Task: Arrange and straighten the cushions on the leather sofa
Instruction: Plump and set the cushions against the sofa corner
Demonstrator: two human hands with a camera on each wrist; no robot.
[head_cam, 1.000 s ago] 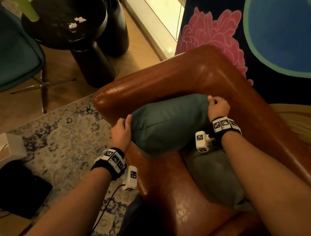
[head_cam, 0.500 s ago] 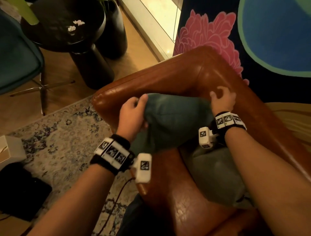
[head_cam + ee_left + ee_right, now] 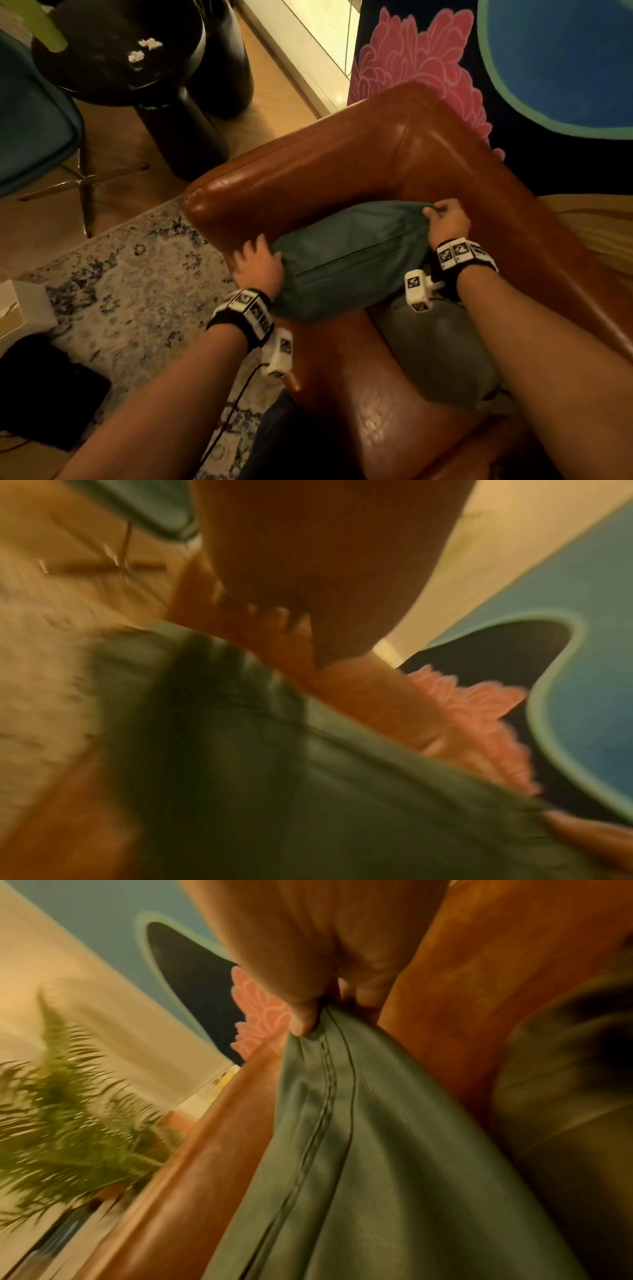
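A teal cushion (image 3: 349, 257) (image 3: 359, 1150) (image 3: 308, 777) leans in the corner of the brown leather sofa (image 3: 308, 164), its zip seam facing me. My right hand (image 3: 445, 222) (image 3: 318, 1010) pinches the cushion's top right corner between thumb and fingers. My left hand (image 3: 257, 263) (image 3: 274, 620) rests against the cushion's left end, fingers spread between it and the sofa arm. The left wrist view is blurred. A second, grey-green cushion (image 3: 435, 349) (image 3: 565, 1083) lies flat on the seat under my right forearm.
Left of the sofa arm stand a black round side table (image 3: 120, 51) and a teal chair (image 3: 34, 120). A patterned rug (image 3: 120, 274) holds a black bag (image 3: 41, 394) and a white box (image 3: 20, 308). A flower mural (image 3: 421, 68) is behind; a fern (image 3: 68, 1123) stands nearby.
My left hand has dropped from the teal cushion's top left corner to its left end. My right hand, fingers loose half a second ago, now pinches the top right corner.
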